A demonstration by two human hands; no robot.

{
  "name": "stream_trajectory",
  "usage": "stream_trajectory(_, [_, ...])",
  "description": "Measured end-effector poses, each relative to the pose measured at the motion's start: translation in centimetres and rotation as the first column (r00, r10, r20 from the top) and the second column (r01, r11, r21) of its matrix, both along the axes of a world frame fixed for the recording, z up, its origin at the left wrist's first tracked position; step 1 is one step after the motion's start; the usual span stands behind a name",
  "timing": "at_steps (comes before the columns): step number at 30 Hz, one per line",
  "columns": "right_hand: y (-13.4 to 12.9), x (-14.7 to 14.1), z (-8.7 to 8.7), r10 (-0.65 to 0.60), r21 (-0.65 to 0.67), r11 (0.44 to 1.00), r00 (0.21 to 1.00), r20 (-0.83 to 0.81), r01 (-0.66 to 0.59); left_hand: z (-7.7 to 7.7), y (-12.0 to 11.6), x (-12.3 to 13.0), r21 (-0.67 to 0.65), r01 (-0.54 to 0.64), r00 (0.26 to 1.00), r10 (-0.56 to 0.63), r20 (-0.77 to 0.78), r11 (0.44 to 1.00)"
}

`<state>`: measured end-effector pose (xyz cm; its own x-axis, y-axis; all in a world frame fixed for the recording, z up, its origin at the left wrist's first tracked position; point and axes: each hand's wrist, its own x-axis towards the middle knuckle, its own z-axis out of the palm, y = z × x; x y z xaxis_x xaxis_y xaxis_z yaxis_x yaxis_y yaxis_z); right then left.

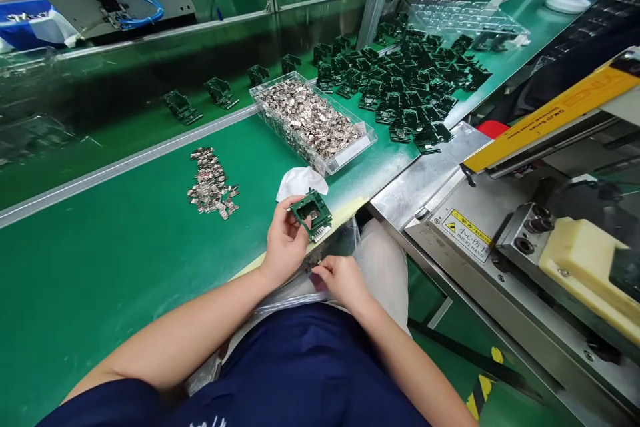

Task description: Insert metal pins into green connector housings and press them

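My left hand (286, 243) grips a dark green part (314, 208) with a square opening, fingers behind it and thumb on its near side. Small silvery pieces show along the lower edge of that part. Just below and to the right, my right hand (340, 278) has thumb and index finger pinched together over a clear plastic bag (345, 240) on my lap. Whatever is between those fingertips is too small to make out. A crumpled white cloth (300, 183) lies on the green table (150, 253) behind the green part.
A clear tray (353, 155) full of small metal pieces stands ahead. Loose metal pieces (211, 183) lie at left. Many green parts (400, 83) are heaped at back right. A machine (500, 233) with a warning label stands at right; a metal rail (125, 165) crosses the table.
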<state>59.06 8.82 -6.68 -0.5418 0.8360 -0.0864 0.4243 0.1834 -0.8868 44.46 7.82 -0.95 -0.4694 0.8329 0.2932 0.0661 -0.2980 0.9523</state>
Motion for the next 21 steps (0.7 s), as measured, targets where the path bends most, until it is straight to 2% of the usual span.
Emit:
stream_trajectory(2, [0.2, 0.8, 1.2, -0.027, 0.005, 1.0, 0.999, 0.041, 0.027, 0.3, -0.3, -0.1, -0.038, 0.008, 0.998, -0.006, 0.065, 0.999])
stream_trajectory(4, [0.4, 1.5, 3.2, -0.05, 0.024, 0.998, 0.998, 0.029, 0.049, 0.5, -0.8, -0.1, -0.086, 0.055, 0.99, -0.043, 0.138, 0.995])
stream_trajectory(7, [0.9, 2.0, 6.6, -0.078, 0.08, 0.993, 0.991, -0.108, 0.086, 0.6, -1.6, 0.0, -0.104, 0.144, 0.971, -0.12, 0.208, 0.984])
stream_trajectory(10, [1.5, 1.4, 9.0, -0.105, 0.214, 0.963, 0.958, -0.267, 0.165, 0.5, -1.9, 0.3, -0.084, 0.219, 0.954, -0.195, 0.227, 0.972])
stream_trajectory(14, [1.9, -0.2, 9.8, -0.118, 0.351, 0.904, 0.931, -0.344, 0.244, 0.3, -2.2, 0.4, -0.094, 0.268, 0.953, -0.248, 0.176, 0.959])
stream_trajectory(21, [1.5, -1.4, 9.7, -0.117, 0.41, 0.885, 0.958, -0.262, 0.22, 0.2, -2.7, 0.1, -0.086, 0.268, 0.961, -0.273, -0.047, 0.959])
